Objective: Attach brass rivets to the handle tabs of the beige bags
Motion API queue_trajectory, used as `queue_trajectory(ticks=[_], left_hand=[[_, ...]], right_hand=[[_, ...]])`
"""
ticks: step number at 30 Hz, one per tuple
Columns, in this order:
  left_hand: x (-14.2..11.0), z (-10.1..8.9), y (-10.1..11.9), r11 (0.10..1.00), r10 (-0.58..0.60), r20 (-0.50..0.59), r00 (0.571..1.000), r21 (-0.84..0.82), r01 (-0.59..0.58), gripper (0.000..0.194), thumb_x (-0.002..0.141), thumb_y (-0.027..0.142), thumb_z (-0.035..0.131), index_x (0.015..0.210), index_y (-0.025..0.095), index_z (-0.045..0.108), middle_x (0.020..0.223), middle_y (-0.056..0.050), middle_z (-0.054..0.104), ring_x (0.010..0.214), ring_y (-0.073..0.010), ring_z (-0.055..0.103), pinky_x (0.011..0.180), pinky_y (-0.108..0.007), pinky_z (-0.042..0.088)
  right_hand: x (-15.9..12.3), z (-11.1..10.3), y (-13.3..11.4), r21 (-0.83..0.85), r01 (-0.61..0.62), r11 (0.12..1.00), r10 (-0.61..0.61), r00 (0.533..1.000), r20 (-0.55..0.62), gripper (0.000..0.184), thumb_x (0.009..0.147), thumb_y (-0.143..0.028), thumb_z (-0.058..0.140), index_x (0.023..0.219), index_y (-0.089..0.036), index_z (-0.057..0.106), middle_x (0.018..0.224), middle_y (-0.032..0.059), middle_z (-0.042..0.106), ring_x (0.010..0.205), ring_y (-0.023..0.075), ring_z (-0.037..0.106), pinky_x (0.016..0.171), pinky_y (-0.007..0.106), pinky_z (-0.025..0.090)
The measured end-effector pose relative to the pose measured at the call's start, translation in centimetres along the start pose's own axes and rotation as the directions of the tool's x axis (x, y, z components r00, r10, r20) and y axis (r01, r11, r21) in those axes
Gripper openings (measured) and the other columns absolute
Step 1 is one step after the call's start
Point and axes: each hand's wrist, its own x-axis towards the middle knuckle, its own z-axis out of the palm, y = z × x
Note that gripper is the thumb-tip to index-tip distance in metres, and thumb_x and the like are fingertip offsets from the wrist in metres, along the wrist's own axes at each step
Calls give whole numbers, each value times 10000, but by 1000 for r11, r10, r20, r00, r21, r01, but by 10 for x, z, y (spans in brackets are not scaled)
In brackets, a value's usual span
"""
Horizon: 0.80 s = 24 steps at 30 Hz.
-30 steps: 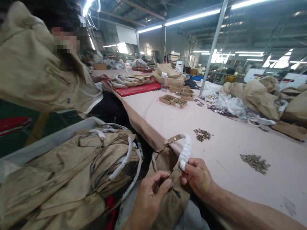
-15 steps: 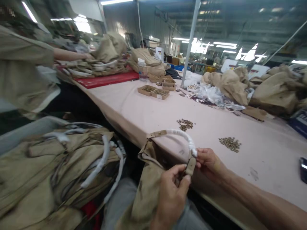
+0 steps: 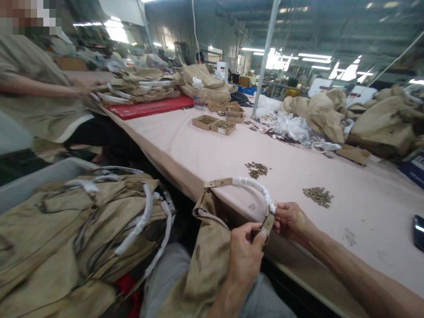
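A tan bag (image 3: 207,260) hangs off the table edge onto my lap. Its curved handle (image 3: 251,187), wrapped in white paper, arcs above it. My left hand (image 3: 247,254) pinches the tan strap tab at the handle's near end. My right hand (image 3: 291,219) grips the same end of the wrapped handle from the right, fingers closed. Two small heaps of metal studs, one heap (image 3: 256,168) farther and another heap (image 3: 318,195) nearer my right arm, lie on the pink table (image 3: 198,150).
A grey bin (image 3: 36,181) at my left holds a pile of tan bags (image 3: 82,229) with white-wrapped handles. A person (image 3: 36,88) at the far left reaches to bags on a red board (image 3: 149,108). Cardboard boxes of studs (image 3: 213,123), a bottle (image 3: 198,93) and heaped bags (image 3: 331,112) lie farther back.
The view has swung right. My left hand has moved up from the bag's body to the strap tab. The handle has tipped from upright to a flatter arc. The person has reached toward the far bags.
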Motion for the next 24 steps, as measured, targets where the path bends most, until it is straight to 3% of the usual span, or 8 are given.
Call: queue_trajectory(ticks=[4, 7, 10, 13, 16, 20, 24], left_hand=[[9, 8, -31, 995, -87, -155, 984, -55, 79, 314, 809, 418, 789, 905, 120, 811, 728, -80, 756, 662, -192, 651, 617, -270, 504], [13, 11, -50, 990, -119, -232, 965, -106, 97, 420, 765, 495, 831, 939, 114, 805, 743, -92, 770, 666, -201, 676, 618, -273, 528], [16, 17, -56, 993, -113, -274, 955, -70, 97, 444, 779, 533, 818, 913, 110, 800, 735, -96, 771, 659, -209, 685, 611, -280, 532], [18, 24, -55, 995, -94, -295, 951, 3, 100, 431, 811, 548, 784, 858, 120, 795, 697, -87, 758, 645, -214, 673, 588, -280, 508], [18, 30, -52, 991, -78, -327, 942, 76, 108, 380, 830, 519, 761, 785, 143, 785, 655, -68, 741, 621, -210, 654, 583, -279, 484], [13, 37, -51, 986, -65, -337, 939, 123, 112, 319, 843, 439, 727, 685, 165, 759, 616, -51, 720, 595, -193, 639, 574, -272, 461], [10, 43, -55, 985, -131, -372, 919, 54, 162, 285, 826, 387, 709, 659, 163, 763, 597, -57, 719, 554, -180, 631, 548, -272, 452]], right_hand=[[-9, -60, -9, -354, 57, 934, -143, 965, -221, 346, 790, -502, 760, 733, -167, 695, 582, 20, 632, 539, 158, 544, 546, 277, 397], [-27, -123, -11, -566, -6, 825, -287, 858, -427, 233, 737, -419, 730, 773, -190, 703, 620, 8, 634, 587, 170, 536, 581, 289, 387], [-38, -173, -5, -675, -107, 730, -352, 788, -506, 209, 701, -407, 669, 727, -201, 689, 596, 8, 621, 584, 187, 536, 588, 309, 381], [-36, -200, 6, -729, -155, 666, -347, 801, -488, 239, 675, -432, 664, 703, -198, 698, 629, 26, 657, 602, 206, 568, 599, 325, 400], [-31, -212, 13, -757, -163, 633, -321, 834, -449, 291, 678, -478, 674, 710, -192, 717, 701, 49, 698, 639, 216, 586, 612, 332, 417], [-32, -224, 14, -751, -169, 638, -217, 896, -386, 324, 696, -504, 690, 702, -182, 728, 650, 53, 667, 602, 206, 562, 563, 324, 386], [-29, -243, 17, -727, -187, 661, -99, 938, -331, 377, 711, -550, 697, 641, -180, 711, 580, 63, 623, 526, 188, 506, 515, 332, 346]])
